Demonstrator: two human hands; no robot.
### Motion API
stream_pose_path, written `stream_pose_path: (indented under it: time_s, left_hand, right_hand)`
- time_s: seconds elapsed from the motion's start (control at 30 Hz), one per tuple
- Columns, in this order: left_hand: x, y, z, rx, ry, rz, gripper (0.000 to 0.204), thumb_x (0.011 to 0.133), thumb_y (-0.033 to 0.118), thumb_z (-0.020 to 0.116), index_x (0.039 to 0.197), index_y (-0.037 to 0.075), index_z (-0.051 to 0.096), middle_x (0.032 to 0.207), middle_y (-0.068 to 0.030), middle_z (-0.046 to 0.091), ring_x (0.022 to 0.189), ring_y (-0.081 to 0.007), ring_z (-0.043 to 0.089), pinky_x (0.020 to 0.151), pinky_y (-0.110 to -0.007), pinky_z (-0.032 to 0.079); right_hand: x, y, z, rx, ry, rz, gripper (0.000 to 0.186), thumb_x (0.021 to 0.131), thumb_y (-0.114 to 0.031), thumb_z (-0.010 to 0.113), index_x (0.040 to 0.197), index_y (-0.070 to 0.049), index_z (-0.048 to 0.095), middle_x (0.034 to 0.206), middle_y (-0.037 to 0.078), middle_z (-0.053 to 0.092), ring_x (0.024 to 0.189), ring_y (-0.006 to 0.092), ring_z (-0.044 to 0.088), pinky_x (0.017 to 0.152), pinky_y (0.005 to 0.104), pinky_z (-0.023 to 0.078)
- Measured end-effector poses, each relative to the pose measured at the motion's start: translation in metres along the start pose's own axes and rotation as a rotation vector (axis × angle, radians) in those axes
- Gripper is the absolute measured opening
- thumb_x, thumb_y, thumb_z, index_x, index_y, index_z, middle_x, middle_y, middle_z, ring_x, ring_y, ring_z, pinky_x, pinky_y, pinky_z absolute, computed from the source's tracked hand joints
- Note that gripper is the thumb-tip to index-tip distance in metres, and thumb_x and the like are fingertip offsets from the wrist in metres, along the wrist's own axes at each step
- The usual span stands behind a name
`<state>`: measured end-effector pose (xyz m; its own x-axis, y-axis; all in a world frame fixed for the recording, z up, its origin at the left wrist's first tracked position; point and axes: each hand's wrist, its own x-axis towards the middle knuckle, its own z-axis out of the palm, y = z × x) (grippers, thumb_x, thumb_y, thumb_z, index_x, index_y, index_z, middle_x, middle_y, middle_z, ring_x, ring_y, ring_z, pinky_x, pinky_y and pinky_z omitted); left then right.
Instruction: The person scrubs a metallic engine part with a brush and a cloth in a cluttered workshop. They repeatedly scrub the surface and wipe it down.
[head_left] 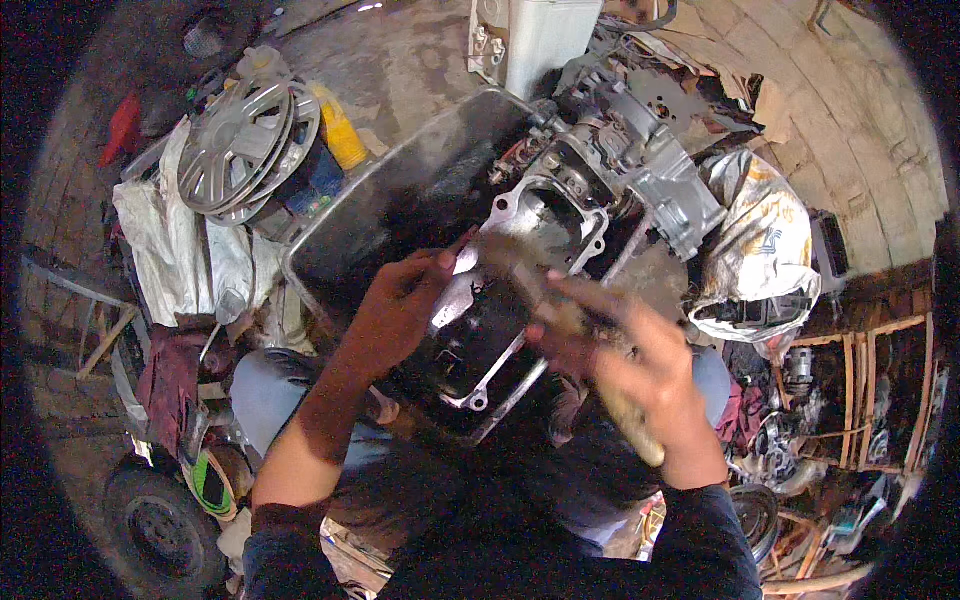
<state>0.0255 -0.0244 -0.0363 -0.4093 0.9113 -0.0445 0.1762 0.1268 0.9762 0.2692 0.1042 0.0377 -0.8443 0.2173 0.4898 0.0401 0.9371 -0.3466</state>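
A silvery metal casing (pixel 550 196) with wide openings and bolt holes along its flange lies tilted over a dark plastic tub (pixel 335 215). My left hand (pixel 400 300) is closed at its left edge, fingertips against the metal. In my right hand (pixel 625 350) is a wooden-handled brush (pixel 630 420), its pale handle end sticking out below the palm. Motion smears the brush's head, which is over the casing's middle, and the right fingers, so the bristles cannot be made out.
Beyond the casing sits a larger gearbox-like metal assembly (pixel 650 150). Silver wheel covers (pixel 240 150) and a yellow bottle (pixel 338 125) stand at the left. A white sack (pixel 755 235) lies at the right, a pale box-shaped container (pixel 535 45) at the back, a tyre (pixel 160 525) lower left.
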Motion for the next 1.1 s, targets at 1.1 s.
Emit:
stream_pose_path:
  time_s: [1.1]
  left_hand:
    - [-0.002,0.001,0.002,-0.094,0.003,-0.066,0.035,0.102,0.025,0.066,0.121,-0.004,0.072,0.126,-0.0152,0.064,0.115,-0.0175,0.060,0.099,-0.031,0.046]
  right_hand:
    - [0.034,0.032,-0.052,0.140,0.363,0.532,0.012,0.095,0.001,0.067,0.103,0.004,0.075,0.111,0.014,0.076,0.105,0.0210,0.070,0.098,0.0335,0.052]
